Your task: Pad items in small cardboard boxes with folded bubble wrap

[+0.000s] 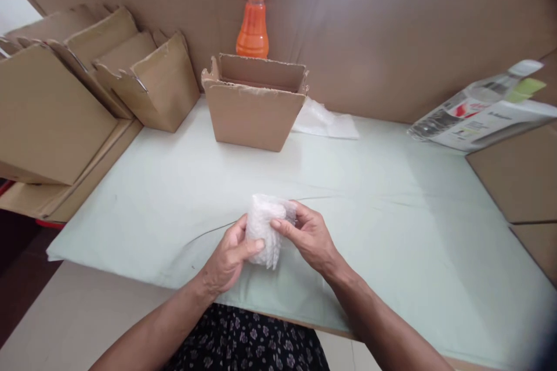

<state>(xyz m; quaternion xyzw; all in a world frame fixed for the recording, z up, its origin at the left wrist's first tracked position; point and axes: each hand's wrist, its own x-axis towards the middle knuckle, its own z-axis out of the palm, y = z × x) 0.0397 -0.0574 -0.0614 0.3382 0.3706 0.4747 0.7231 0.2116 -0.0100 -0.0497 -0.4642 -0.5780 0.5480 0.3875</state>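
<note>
A small bundle of bubble wrap [264, 221], folded or rolled up, is held between both hands over the near part of the table. My left hand [229, 255] grips its left side, with the thumb pressed across the lower front. At the upper right, my right hand [310, 235] pinches a loose edge of the wrap between thumb and fingers. Whatever may be inside the bundle is hidden by its layers.
An open cardboard box [256, 116] stands beyond the hands, before an orange bottle [253, 26]. A white plastic sheet [326, 120] lies beside it. More cardboard boxes [159, 78] stand left. A clear bottle [474, 101] and a white bottle [491, 124] lean at right on the green-covered table [383, 203].
</note>
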